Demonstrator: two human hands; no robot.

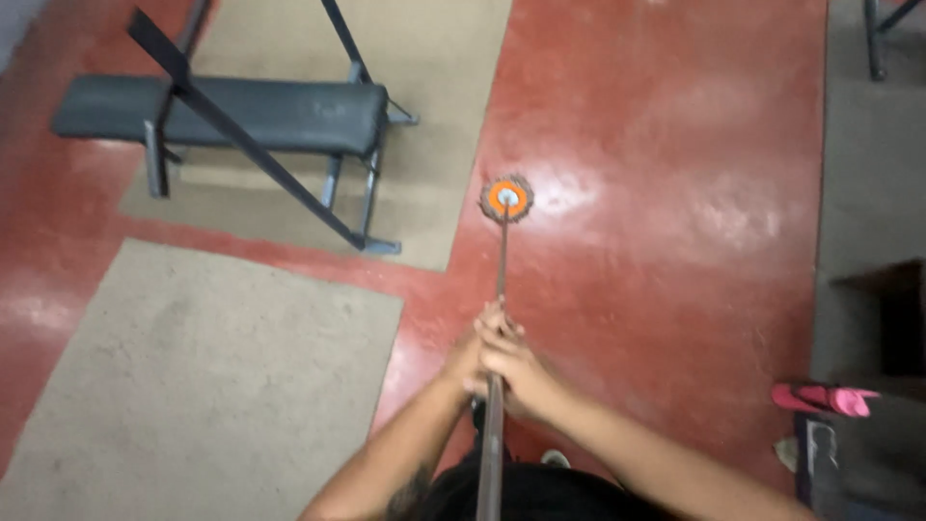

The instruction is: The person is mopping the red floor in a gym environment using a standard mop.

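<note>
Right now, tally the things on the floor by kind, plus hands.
Hands: 2, left hand and right hand, both gripping the mop handle
Mop: 1, orange-centred head on the red floor
Mats: 2
Bench: 1
Pink sandal: 1
Total: 7

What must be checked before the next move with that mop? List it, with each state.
1. Both hands on handle: ok; left hand and right hand wrap it.
2. Mop head on red floor: ok.
3. Head apart from bench: ok.
4. Head off tan mat: ok, beside its edge.
5. Pink sandal away from head: ok.
6. Floor dry: cannot tell; glare only.
</note>
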